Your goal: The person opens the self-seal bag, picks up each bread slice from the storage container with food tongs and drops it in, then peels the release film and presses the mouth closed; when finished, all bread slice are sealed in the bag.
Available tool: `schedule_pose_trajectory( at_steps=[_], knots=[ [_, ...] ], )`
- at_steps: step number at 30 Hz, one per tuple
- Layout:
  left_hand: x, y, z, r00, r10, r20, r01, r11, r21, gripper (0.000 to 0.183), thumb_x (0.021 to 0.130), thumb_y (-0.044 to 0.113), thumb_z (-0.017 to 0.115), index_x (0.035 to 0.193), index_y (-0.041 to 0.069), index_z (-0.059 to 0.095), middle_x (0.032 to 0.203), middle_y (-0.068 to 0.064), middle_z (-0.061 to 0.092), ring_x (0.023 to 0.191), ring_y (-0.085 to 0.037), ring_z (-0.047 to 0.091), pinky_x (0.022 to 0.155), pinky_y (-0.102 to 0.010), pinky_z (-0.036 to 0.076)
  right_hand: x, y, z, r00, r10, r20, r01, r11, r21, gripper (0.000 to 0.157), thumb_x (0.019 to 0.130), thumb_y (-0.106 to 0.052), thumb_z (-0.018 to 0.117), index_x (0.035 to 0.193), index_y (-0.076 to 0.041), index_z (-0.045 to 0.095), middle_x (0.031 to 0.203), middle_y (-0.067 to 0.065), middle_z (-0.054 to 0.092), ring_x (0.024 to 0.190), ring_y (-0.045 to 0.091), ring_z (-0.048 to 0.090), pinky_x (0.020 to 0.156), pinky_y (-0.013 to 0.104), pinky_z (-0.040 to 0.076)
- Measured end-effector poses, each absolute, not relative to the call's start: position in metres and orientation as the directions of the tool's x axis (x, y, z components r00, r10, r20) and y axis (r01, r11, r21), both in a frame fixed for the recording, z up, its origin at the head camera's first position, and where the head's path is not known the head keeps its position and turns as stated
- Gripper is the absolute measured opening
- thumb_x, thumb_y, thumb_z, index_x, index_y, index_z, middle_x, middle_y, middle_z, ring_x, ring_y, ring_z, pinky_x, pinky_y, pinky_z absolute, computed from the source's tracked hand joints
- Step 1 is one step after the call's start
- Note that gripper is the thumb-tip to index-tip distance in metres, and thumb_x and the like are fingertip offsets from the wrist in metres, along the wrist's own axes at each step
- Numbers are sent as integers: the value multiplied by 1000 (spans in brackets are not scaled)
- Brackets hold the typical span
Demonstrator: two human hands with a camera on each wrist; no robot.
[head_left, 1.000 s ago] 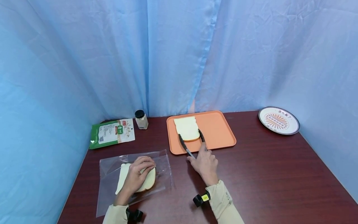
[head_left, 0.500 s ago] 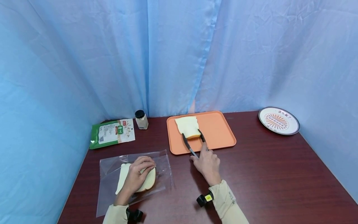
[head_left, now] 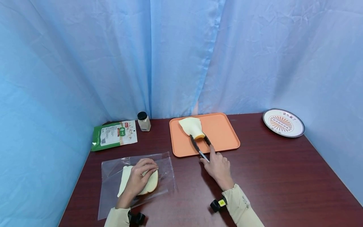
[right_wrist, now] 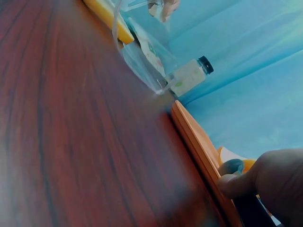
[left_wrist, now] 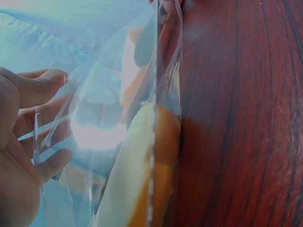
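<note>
My left hand (head_left: pixel 139 177) pinches the upper film of a clear plastic bag (head_left: pixel 109 184), lifting it in the left wrist view. A bread slice (head_left: pixel 151 184) with a brown crust lies in the bag, partly hidden by that hand; its thick edge (left_wrist: pixel 165 146) shows close up. My right hand (head_left: pixel 219 167) grips black-tipped tongs (head_left: pixel 194 143). Their tips squeeze the near end of another bread slice (head_left: pixel 190 125), which bunches up narrow between them. This slice is over the orange tray (head_left: pixel 222 132). In the right wrist view, the right thumb (right_wrist: pixel 236 184) presses on the tongs.
Left of the tray stands a jar (head_left: pixel 144 122) with a black lid. A green and white packet (head_left: pixel 113 135) lies at the back left. A patterned white plate (head_left: pixel 296 127) sits at the back right. Blue curtains (head_left: pixel 181 56) enclose the table (head_left: pixel 269 176).
The right hand has moved right and slightly nearer with the tongs, whose tips have closed in. The slice on the tray has been squeezed from flat to pinched. The left hand stays put.
</note>
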State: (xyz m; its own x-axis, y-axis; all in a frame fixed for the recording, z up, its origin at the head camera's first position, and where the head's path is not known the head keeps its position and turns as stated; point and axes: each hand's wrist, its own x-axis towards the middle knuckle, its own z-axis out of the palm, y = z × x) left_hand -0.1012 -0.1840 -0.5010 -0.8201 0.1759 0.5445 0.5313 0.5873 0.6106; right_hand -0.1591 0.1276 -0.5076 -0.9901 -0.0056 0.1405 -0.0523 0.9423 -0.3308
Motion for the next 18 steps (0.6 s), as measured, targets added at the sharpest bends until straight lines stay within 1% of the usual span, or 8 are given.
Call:
schedule_pose_trajectory(
  at_steps=[5,11,16,18],
  knots=[
    [-101,-184,-501,-821,173,544,528,595,607,15,81,-5,76,90,7,79,94,2,71,98,-17,65,87,-24,54,-159,140,-507,-980,-74,183,-129,942,-310,72,87,-48,75,143,-11,48,71,14,61,51,30,56,46,41,45],
    [-101,-184,-501,-822,170,544,524,600,604,15,81,-5,76,89,7,79,94,2,72,97,-17,66,85,-31,56,-160,160,-505,-955,-164,248,-232,933,-275,73,87,-45,76,144,-10,48,73,13,60,46,22,48,44,38,42],
    [-101,-184,-501,-830,166,532,513,601,613,16,81,-5,76,90,8,79,94,3,72,98,-17,66,85,-34,57,-161,180,-501,-931,-223,290,-299,921,-250,69,86,-42,77,142,-13,50,74,10,61,45,18,45,42,33,39],
    [-101,-184,-500,-832,165,529,510,601,615,15,81,-5,76,90,8,79,95,3,72,99,-17,66,85,-34,57,-161,187,-500,-921,-246,303,-321,920,-227,68,86,-41,78,142,-14,51,77,11,63,44,18,45,42,34,39]
  ],
)
